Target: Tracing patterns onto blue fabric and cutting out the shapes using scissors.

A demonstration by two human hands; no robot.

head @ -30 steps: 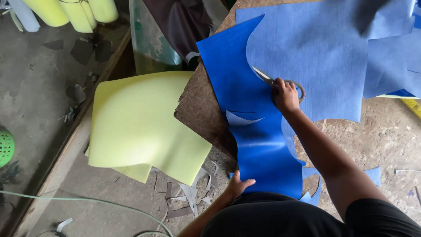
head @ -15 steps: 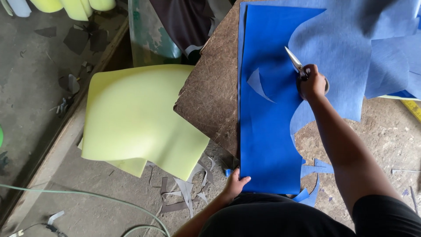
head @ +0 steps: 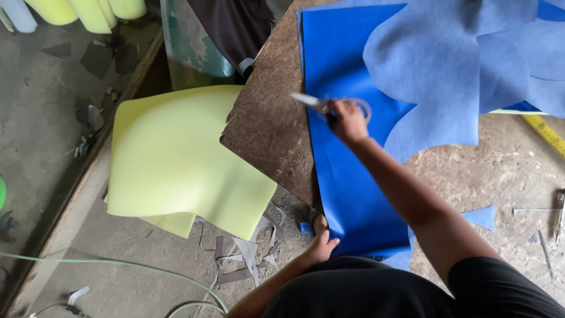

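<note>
My right hand (head: 347,119) grips a pair of scissors (head: 321,105) whose blades point left, over the left part of a blue sheet (head: 347,194) that lies flat on a brown board table (head: 268,129). A lighter blue fabric piece (head: 435,82) with scalloped edges covers the sheet's upper right. My left hand (head: 321,244) is at the table's near edge, touching the bottom left corner of the blue sheet. A small blue offcut (head: 305,228) sits beside that hand.
A pale yellow foam sheet (head: 176,159) hangs off the table's left side over the concrete floor. Grey offcuts (head: 247,253) litter the floor below. A yellow tape measure (head: 547,132) and small metal tools (head: 556,215) lie at the right. Foam rolls (head: 88,10) stand top left.
The blue sheet was pulled straight and now lies flat. My right hand with the scissors moved from the sheet's cut edge down and left across it; the blades now point left.
</note>
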